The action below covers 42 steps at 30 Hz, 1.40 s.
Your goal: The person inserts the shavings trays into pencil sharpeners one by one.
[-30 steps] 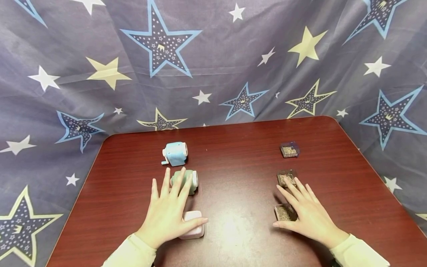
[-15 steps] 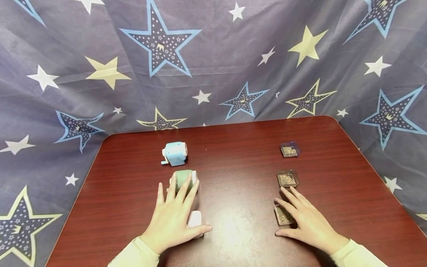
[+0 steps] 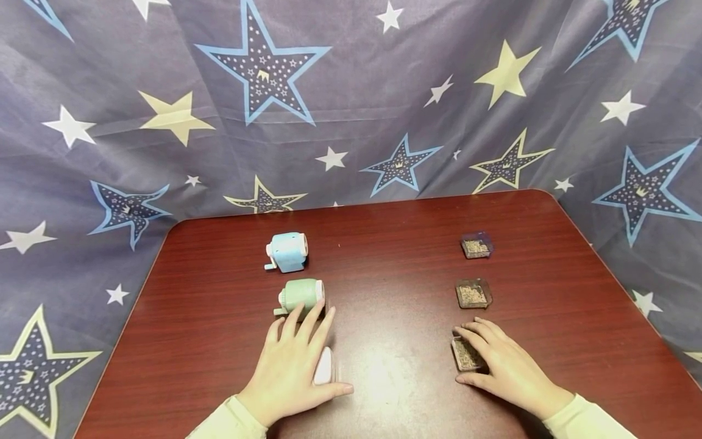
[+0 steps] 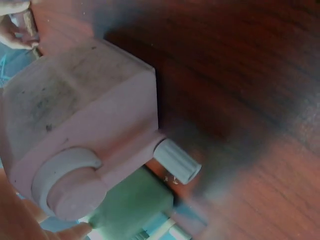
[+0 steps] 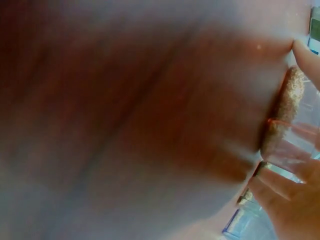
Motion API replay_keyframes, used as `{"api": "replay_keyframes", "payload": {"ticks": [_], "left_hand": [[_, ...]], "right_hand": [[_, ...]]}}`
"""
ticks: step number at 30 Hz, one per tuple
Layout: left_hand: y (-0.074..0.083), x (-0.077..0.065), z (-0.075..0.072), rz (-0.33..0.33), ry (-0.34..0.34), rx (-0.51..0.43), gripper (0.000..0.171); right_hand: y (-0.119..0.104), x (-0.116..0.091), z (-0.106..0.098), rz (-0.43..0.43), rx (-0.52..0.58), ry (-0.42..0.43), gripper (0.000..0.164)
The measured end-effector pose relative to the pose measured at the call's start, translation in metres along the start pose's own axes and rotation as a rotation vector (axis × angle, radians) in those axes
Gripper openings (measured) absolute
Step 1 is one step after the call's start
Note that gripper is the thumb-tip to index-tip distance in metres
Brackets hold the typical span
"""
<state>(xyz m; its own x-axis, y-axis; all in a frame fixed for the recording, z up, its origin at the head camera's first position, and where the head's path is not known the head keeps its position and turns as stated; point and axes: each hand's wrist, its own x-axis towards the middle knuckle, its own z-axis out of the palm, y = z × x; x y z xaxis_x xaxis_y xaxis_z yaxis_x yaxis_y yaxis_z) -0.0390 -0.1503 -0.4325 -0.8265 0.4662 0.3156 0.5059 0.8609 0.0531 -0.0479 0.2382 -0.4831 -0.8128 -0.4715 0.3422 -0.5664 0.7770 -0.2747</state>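
Observation:
My left hand point(image 3: 290, 375), fingers spread, hovers over and beside a pink pencil sharpener point(image 3: 323, 367), hiding most of it in the head view. Its crank handle point(image 4: 177, 161) and box-shaped body point(image 4: 115, 110) show up close in the left wrist view. My left fingertips overlap a green pencil sharpener point(image 3: 298, 292) behind it. On the right, the thumb and bent fingers of my right hand point(image 3: 510, 369) stand around the nearest clear shavings tray point(image 3: 454, 355). Pale brown shavings point(image 5: 287, 97) fill its bottom. Part of this tray is hidden under the hand.
A light blue pencil sharpener point(image 3: 289, 252) stands farther back on the left. Behind the nearest tray are a smoky tray point(image 3: 489, 295) and a purple-tinted tray point(image 3: 489, 242), both with shavings. A star-patterned cloth point(image 3: 351, 103) hangs behind the brown table point(image 3: 384, 256).
Both hands have drawn back toward the near edge. My left hand also slid slightly right, baring the green sharpener; my right fingers drew off the middle tray and bent around the nearest one.

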Motion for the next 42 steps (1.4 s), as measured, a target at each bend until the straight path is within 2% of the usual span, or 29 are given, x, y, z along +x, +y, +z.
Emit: {"api": "replay_keyframes", "payload": {"ticks": [8,16,22,31,42], "left_hand": [[0.003,-0.005,0.005,0.032,-0.002,-0.011,0.119],[0.002,-0.010,0.010,0.040,0.046,-0.020,0.112],[0.002,-0.011,0.013,0.032,0.069,-0.040,0.101],[0.006,-0.009,0.014,-0.002,0.032,-0.034,0.064],[0.006,-0.009,0.016,0.005,0.030,-0.050,0.056]], "right_hand": [[0.000,0.002,0.000,-0.020,-0.030,0.027,0.074],[0.000,0.002,0.000,-0.028,-0.044,0.021,0.074],[0.001,0.005,-0.003,-0.023,-0.039,-0.001,0.074],[0.001,0.006,-0.005,-0.018,-0.031,-0.026,0.076],[0.000,0.003,-0.013,0.040,-0.012,-0.060,0.073]]}}
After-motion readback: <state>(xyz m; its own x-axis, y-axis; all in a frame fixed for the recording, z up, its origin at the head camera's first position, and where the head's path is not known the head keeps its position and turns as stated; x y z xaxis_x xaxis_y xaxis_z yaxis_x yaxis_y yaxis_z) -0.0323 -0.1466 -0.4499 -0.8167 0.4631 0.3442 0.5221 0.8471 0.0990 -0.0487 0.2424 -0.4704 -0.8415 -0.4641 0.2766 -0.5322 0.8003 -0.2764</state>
